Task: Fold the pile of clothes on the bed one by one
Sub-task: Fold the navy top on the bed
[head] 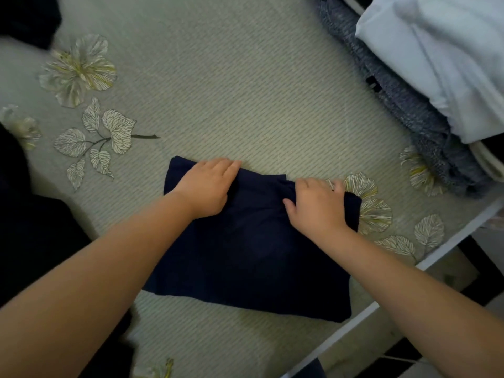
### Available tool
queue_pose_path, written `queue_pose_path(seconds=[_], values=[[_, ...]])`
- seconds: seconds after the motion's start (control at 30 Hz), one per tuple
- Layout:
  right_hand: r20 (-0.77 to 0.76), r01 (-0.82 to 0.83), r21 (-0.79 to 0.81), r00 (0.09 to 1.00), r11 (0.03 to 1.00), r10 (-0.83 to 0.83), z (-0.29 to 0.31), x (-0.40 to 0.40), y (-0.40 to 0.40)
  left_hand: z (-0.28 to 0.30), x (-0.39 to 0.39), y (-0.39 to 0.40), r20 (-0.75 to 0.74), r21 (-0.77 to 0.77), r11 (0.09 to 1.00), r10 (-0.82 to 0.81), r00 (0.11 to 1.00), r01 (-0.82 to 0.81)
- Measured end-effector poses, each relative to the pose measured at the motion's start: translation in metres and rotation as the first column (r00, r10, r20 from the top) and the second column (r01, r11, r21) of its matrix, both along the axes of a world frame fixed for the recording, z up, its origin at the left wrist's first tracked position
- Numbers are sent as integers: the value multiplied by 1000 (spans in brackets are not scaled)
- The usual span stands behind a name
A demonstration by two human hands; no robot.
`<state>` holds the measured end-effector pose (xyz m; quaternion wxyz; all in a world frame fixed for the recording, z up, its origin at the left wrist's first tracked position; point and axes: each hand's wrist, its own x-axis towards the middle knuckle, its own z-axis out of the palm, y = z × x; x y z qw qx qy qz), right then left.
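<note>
Garment: navy folded garment [251,257] mid-bed, left of grey knit stack [425,132] | left hand [204,186] flat on far edge | right hand [316,205] bunching far corner | soft, light, limp; take corners.

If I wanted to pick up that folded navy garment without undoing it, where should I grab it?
Probably by the two short side edges of the navy garment, coming in from left and right with fingers slid under. It lies flat as a wide rectangle, and loose layers show along the far edge, where the left hand and right hand are working.
</note>
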<state>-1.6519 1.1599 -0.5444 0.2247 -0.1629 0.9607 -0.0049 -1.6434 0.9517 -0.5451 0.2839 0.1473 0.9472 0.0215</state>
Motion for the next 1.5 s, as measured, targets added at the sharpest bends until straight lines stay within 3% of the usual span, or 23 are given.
queue_pose_path(seconds=[0.13, 0.3, 0.4, 0.57, 0.77, 0.93, 1.1, 1.2, 1.5], values=[[81, 53, 2, 995, 999, -53, 4, -11, -2, 3, -1, 11, -50, -67, 996, 48, 998, -52], [195, -6, 14, 981, 1000, 3, 17, -15, 10, 12, 0, 20, -94, -113, 991, 64, 993, -74], [97, -5, -32, 995, 999, 8, 25, 2, 13, 22, 18, 21, -189, -68, 992, 91, 978, -105], [-353, -104, -188, 935, 977, 32, 45, 51, 11, 46, 64, 17, -440, 62, 996, 90, 893, -70], [-554, -150, -320, 831, 935, -57, 95, 78, 27, 92, 92, 24, -605, 193, 978, 185, 774, -83], [-670, -243, -411, 735, 879, -110, 164, 68, 51, 161, 80, 42, -753, 319, 946, 212, 623, 64], [-780, -253, -332, 616, 909, -113, 241, 34, 81, 233, 44, 79, -850, 305, 939, 193, 490, 161], [-801, -212, -258, 593, 943, -86, 283, 4, 107, 273, 9, 109, -897, 257, 945, 157, 412, 200], [-878, -174, -126, 478, 977, -28, 330, -115, 206, 327, -125, 202, -894, 105, 959, -24, 447, 262]])
